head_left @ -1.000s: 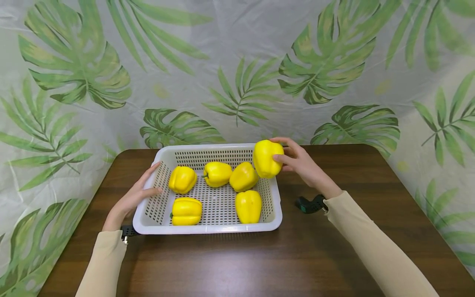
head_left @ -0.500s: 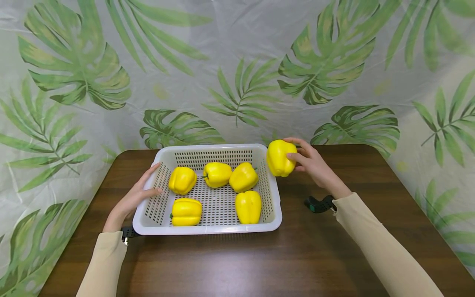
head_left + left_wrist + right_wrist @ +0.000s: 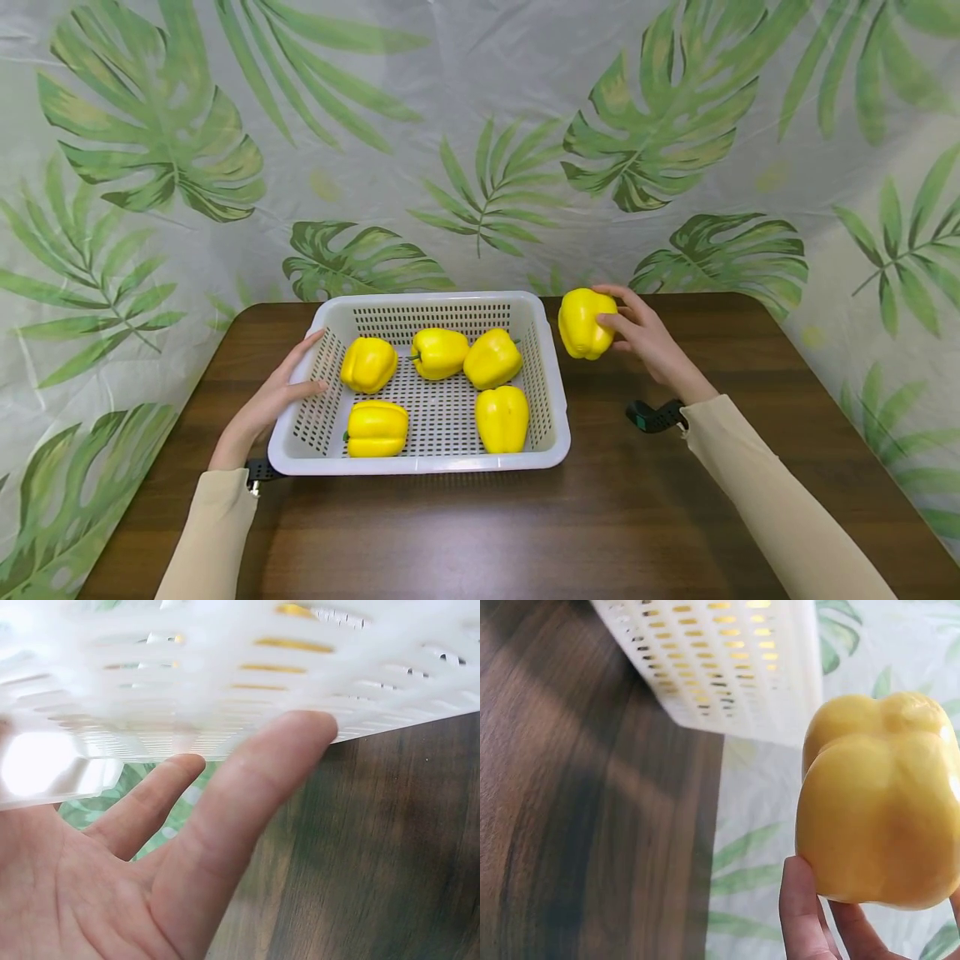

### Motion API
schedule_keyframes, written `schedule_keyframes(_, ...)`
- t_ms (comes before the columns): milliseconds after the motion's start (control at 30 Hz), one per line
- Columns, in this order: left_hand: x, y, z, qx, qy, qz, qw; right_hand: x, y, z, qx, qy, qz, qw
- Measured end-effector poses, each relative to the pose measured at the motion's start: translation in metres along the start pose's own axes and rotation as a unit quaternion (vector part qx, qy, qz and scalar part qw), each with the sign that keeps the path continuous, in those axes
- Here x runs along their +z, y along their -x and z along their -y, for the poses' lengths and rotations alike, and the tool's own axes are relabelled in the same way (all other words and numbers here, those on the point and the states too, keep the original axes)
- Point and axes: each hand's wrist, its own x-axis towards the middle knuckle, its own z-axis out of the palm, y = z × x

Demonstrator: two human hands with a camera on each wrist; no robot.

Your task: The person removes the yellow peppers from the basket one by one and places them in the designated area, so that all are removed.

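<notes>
In the head view a white slotted plastic basket stands on the table with several yellow bell peppers lying in it, one being the near right pepper. My left hand holds its left side, thumb and a fingertip over the rim; the left wrist view shows other fingers against the outer wall. Just past the basket's right rim, my right hand grips another yellow bell pepper between thumb and fingers. The right wrist view shows this pepper upright above the fingertips, close to the basket's corner.
The dark brown wooden table extends to both sides of the basket. Behind it hangs a pale cloth printed with green leaves. A black wrist strap hangs at the right sleeve.
My right hand has carried its bell pepper rightward, from over the basket's back right corner to beyond the rim, and slightly down. The left hand, the basket and the other peppers have stayed put.
</notes>
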Motion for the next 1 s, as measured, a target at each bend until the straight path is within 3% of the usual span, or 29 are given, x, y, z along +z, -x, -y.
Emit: schedule_keyframes(1000, 0.001, 0.001, 0.002, 0.005, 0.007, -0.002, 1.0000, -0.010, -0.012, -0.054, 0.031, 0.018, -0.020, 0.9992)
